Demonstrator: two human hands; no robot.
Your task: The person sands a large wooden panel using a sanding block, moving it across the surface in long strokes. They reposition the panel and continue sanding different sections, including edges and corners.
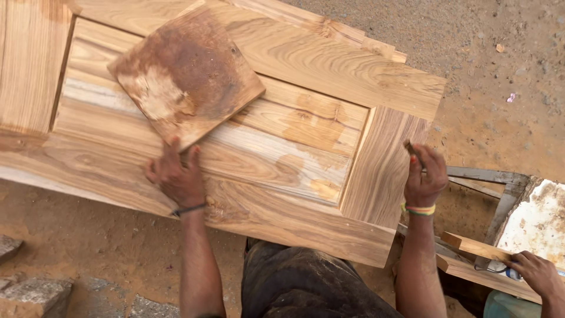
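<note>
Left hand (176,176) lies flat, fingers spread, on a panelled wooden door (294,147), fingertips touching the lower corner of a square stained board (185,76). That board rests tilted on the door's recessed panel, upper left in view. Right hand (425,176) is closed around a small dark tool (410,148), hard to tell what kind, at the door's right stile. The door lies flat above dirt ground (500,88). Another person's hand (537,272) rests on wooden strips (474,247) at lower right.
</note>
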